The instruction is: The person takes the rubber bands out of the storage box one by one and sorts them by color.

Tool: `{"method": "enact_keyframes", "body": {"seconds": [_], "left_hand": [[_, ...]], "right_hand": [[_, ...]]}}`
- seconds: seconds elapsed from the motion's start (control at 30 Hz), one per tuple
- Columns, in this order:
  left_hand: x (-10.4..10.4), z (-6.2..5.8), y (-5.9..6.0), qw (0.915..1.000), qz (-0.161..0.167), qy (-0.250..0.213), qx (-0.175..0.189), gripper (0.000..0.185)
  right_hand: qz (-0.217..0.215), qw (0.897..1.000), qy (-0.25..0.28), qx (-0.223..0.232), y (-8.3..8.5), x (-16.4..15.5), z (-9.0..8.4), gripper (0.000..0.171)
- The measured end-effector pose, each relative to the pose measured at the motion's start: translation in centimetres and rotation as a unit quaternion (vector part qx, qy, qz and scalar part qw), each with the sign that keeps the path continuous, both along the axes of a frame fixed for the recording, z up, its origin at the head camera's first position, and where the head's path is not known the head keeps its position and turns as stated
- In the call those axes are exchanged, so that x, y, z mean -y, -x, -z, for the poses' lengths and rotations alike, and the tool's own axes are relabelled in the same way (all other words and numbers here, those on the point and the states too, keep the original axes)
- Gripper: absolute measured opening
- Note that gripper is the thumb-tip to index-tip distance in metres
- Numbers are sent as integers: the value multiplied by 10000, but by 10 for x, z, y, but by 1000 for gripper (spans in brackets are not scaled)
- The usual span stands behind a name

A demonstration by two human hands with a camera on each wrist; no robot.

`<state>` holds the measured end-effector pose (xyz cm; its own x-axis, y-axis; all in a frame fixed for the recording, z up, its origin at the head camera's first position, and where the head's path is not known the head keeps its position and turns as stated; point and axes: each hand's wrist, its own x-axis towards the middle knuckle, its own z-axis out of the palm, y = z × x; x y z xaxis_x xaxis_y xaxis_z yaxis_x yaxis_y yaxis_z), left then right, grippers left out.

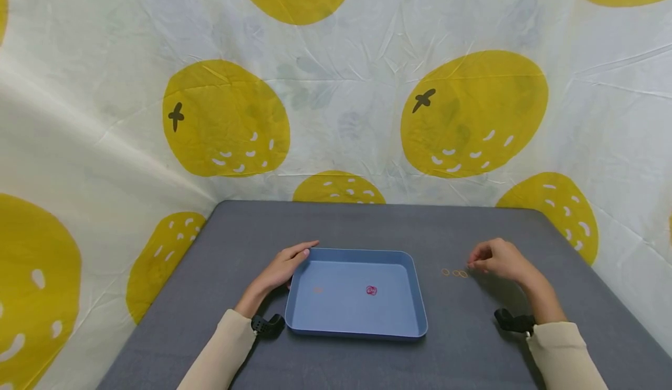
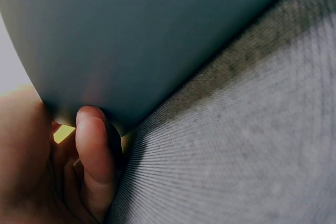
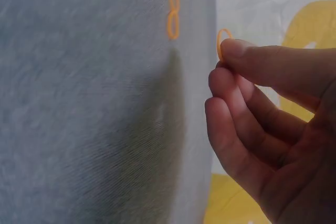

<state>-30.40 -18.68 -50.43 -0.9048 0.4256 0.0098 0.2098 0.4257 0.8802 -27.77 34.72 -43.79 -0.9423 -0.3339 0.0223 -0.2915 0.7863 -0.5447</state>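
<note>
My left hand (image 1: pixel 280 269) grips the left far corner of a shallow blue tray (image 1: pixel 341 317), with the thumb at the rim. In the left wrist view, a curled finger (image 2: pixel 94 142) presses against the tray's outer wall. Inside the tray lie a small pink bundle of bands (image 1: pixel 371 290) and a faint orange rubber band (image 1: pixel 318 290). To the right of the tray, my right hand (image 1: pixel 501 260) is raised over the table. Its thumb and forefinger pinch one orange rubber band (image 3: pixel 219 48). Several more orange rubber bands (image 3: pixel 174 12) lie in a row on the table.
A dark grey cloth covers the table (image 1: pixel 362 221). Behind and at the sides hangs a white curtain (image 1: pixel 341 104) printed with yellow fruit. Each wrist wears a black camera mount (image 1: pixel 514 322).
</note>
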Motion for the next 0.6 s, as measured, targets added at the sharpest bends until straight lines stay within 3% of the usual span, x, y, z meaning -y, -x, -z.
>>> {"method": "enact_keyframes", "body": {"seconds": [0.33,0.6], "left_hand": [[0,0,0,10000,24,-3,40,44],[-1,0,0,10000,-74,25,25,42]], "right_hand": [[50,9988,-41,480,1,-8,12,5],[176,9982,-92,569,3,-9,14,4]]}}
